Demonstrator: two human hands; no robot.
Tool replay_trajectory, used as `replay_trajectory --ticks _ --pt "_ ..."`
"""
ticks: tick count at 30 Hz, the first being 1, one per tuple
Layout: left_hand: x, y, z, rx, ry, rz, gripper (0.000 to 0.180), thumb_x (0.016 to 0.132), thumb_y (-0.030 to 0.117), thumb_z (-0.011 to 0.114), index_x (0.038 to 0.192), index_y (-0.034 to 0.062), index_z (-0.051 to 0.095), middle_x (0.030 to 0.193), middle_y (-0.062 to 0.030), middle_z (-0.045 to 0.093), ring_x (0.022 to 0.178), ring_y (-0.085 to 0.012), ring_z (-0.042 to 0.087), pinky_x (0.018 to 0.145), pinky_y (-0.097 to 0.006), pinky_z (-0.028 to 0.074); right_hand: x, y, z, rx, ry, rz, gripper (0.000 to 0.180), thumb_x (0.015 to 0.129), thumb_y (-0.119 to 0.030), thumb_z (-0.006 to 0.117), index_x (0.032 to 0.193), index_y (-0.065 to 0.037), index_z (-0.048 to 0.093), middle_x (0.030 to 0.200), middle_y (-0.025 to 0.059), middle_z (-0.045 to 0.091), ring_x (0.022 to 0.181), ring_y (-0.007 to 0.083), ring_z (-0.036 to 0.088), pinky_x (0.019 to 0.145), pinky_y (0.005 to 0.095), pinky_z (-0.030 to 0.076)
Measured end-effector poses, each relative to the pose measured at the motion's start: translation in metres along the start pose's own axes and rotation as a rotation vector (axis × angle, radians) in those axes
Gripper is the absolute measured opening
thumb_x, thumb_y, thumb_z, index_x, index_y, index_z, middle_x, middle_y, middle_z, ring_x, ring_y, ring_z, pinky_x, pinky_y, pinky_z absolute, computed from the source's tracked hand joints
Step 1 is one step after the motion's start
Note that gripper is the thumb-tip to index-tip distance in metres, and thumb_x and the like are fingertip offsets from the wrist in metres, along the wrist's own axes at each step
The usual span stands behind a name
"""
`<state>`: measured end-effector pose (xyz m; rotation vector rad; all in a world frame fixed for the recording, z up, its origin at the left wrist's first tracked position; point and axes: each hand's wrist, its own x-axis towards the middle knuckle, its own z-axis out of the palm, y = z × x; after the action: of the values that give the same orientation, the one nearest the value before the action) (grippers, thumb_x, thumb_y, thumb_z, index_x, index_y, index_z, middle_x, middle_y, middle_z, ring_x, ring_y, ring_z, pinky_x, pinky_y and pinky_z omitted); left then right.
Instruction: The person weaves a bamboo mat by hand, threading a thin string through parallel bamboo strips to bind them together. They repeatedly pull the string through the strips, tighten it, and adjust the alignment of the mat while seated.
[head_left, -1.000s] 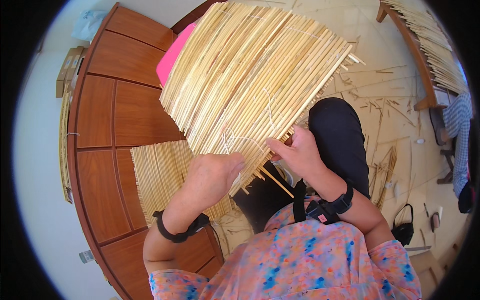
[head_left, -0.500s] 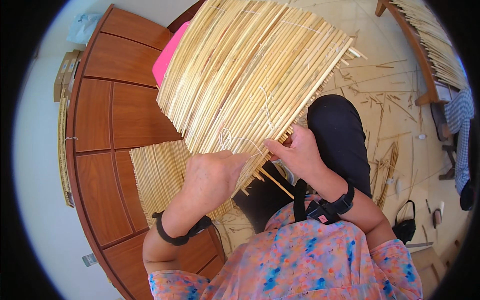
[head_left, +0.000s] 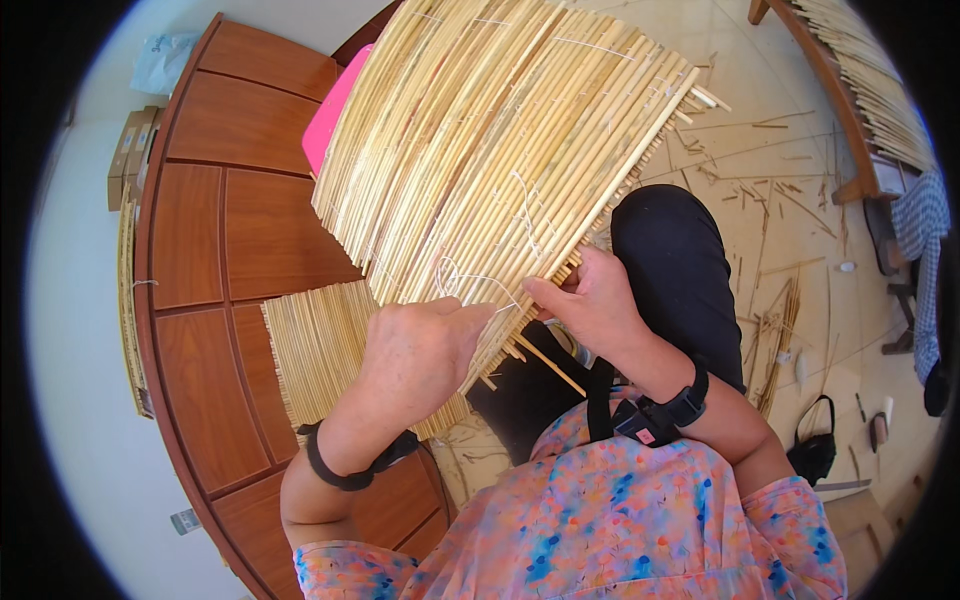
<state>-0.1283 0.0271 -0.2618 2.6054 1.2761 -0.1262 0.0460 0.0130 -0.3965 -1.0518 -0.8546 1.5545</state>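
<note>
A large mat of pale reed stalks, bound in rows with white thread, leans across in front of me, its near corner by my knees. My left hand is closed over the near-left edge, pinching a white string that loops over the reeds and runs toward my right hand. My right hand grips the mat's right edge, thumb on top and fingers partly hidden behind the reeds. One loose stalk sticks out below the edge, between my hands.
A second reed mat stands lower left, before a brown wooden cabinet. Something pink shows behind the large mat. Reed scraps and a stalk bundle lie on the tiled floor at right, near a black bag. A wooden bench bears more reeds.
Both hands keep their places on the mat and string, with only a very slight shift. The view has moved a little; the mat appears almost unchanged.
</note>
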Motion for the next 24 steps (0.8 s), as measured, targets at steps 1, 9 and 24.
replay_trajectory --ticks 1,9,24 --pt "0.0 0.0 0.0 0.013 -0.01 0.0 0.018 0.084 0.004 0.069 0.1 0.0082 0.075 0.07 -0.0113 0.064 0.061 -0.0304 0.064 0.053 -0.039 0.049 -0.001 -0.001 0.0 0.005 0.0 -0.008 0.025 0.088 -0.005 0.069 0.109 0.007 0.063 0.09 0.0071 0.071 0.073 0.0089 0.066 0.063 0.0252 0.055" --pt "0.007 0.005 -0.015 0.195 0.019 0.127 0.001 0.077 0.009 0.062 0.079 0.0094 0.062 0.065 -0.0071 0.056 0.055 -0.0313 0.061 0.049 -0.042 0.048 -0.009 -0.02 0.002 0.094 -0.02 0.06 0.021 0.09 -0.003 0.069 0.11 0.004 0.065 0.091 0.0082 0.072 0.073 0.0109 0.068 0.06 0.0245 0.057" --pt "0.004 0.111 -0.069 0.145 0.258 0.422 0.017 0.076 0.006 0.067 0.092 0.01 0.07 0.064 -0.0064 0.054 0.054 -0.0289 0.059 0.047 -0.039 0.044 -0.116 -0.147 -0.057 -0.19 0.214 -0.245 0.024 0.085 -0.005 0.068 0.107 0.006 0.066 0.081 0.0087 0.071 0.064 0.0114 0.067 0.055 0.0243 0.055"
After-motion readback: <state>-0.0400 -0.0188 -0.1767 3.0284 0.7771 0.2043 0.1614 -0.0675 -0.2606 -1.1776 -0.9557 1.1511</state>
